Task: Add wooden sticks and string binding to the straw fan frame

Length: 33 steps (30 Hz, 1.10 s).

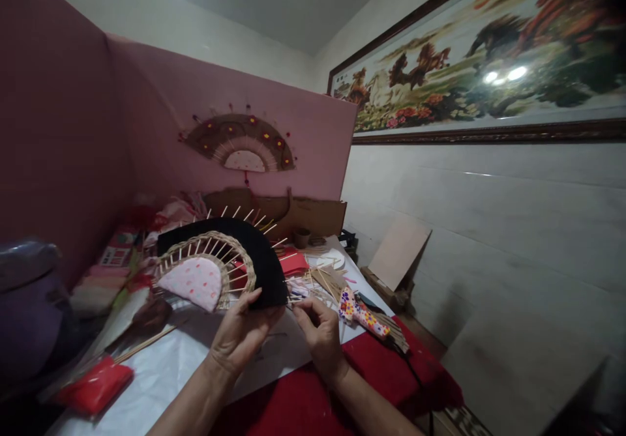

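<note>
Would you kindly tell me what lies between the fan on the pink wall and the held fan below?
Pink wall and brown cardboard show between the upper fan and the held fan in the head view.

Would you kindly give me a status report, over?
Left hand holding black-banded fan. Right hand at its lower right corner, grip unclear. Flowered tool at right, clear of fan.

On the pink panel (317,156), a flower-dotted brown fan (229,128) is hanging. Right of the panel, a framed horse picture (430,77) is hanging and, lower, a tan board (400,250) is leaning. Left, a lavender container (27,319) is standing.
</note>
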### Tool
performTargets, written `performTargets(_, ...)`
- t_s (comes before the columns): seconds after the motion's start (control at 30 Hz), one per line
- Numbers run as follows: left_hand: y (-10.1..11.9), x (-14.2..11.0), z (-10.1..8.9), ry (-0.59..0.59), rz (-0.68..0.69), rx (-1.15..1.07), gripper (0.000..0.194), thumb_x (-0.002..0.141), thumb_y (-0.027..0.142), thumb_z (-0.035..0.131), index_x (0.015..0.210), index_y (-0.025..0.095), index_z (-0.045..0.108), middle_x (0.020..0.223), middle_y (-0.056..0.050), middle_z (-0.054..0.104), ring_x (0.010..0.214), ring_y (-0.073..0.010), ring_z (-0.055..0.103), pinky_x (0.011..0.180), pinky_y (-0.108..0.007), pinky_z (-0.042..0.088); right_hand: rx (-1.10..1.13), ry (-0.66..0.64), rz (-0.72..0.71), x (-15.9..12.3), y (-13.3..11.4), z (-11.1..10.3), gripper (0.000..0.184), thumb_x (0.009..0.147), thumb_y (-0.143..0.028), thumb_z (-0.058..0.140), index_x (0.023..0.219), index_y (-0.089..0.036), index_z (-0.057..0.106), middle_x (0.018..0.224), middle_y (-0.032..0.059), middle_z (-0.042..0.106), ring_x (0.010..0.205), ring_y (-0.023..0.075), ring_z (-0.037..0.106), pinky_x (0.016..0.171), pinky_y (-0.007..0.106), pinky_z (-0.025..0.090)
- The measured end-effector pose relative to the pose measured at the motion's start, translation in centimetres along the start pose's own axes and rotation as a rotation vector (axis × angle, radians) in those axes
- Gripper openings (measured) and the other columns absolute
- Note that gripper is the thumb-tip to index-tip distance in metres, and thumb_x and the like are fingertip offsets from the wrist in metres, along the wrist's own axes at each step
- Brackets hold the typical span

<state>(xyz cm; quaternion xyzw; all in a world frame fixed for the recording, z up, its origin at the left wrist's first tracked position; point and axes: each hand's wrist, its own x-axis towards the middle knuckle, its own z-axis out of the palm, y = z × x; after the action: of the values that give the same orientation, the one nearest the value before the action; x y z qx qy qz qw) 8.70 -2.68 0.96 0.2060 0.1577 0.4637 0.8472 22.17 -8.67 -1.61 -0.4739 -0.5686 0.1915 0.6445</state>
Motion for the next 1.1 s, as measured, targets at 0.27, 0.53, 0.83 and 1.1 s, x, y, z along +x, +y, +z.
performTargets(0.27,-1.0,-0.7,-0.2,-0.075,0.029,-0.017,0.023,0.080,0.017,0.051,0.100,0.016,0.062,0.089,-0.010,0.070,0.088,-0.0258,0.063,0.082,-0.046,0.047,-0.204,0.022,-0.143,-1.2,-0.5,-0.2,0.016,0.080,-0.025,0.052,0.072,-0.015,0.061,0.066,0.0026,0.059,0.058,0.0119,0.051,0.055,0.022,0.039)
performTargets(0.53,-1.9,-1.0,0.1,-0.160,-0.076,0.098,0.018,0.078,0.009,0.052,0.087,0.008,0.067,0.090,-0.013,0.070,0.089,-0.0223,0.063,0.088,-0.036,0.044,-0.315,0.036,-0.208,-1.3,-0.1,-0.3,0.015,0.082,-0.022,0.047,0.080,-0.017,0.061,0.071,0.0043,0.061,0.062,0.0133,0.054,0.059,0.024,0.040)
performTargets(0.83,-1.9,-0.4,-0.8,-0.120,-0.074,0.219,0.017,0.077,0.014,0.054,0.085,0.008,0.068,0.089,-0.013,0.070,0.085,-0.0218,0.064,0.084,-0.033,0.046,-0.483,-0.068,-0.315,-1.9,-0.9,-0.5,0.013,0.083,-0.020,0.046,0.076,-0.019,0.057,0.069,0.0038,0.058,0.064,0.0144,0.052,0.060,0.026,0.036)
performTargets(1.1,-1.5,-1.2,-1.6,-0.111,-0.019,0.294,0.017,0.076,0.016,0.056,0.086,0.008,0.067,0.096,-0.015,0.068,0.087,-0.0241,0.064,0.087,-0.038,0.044,-0.538,0.098,-0.300,-1.3,0.2,-0.9,0.012,0.084,-0.022,0.047,0.076,-0.018,0.056,0.069,0.0033,0.056,0.066,0.0152,0.049,0.064,0.027,0.036)
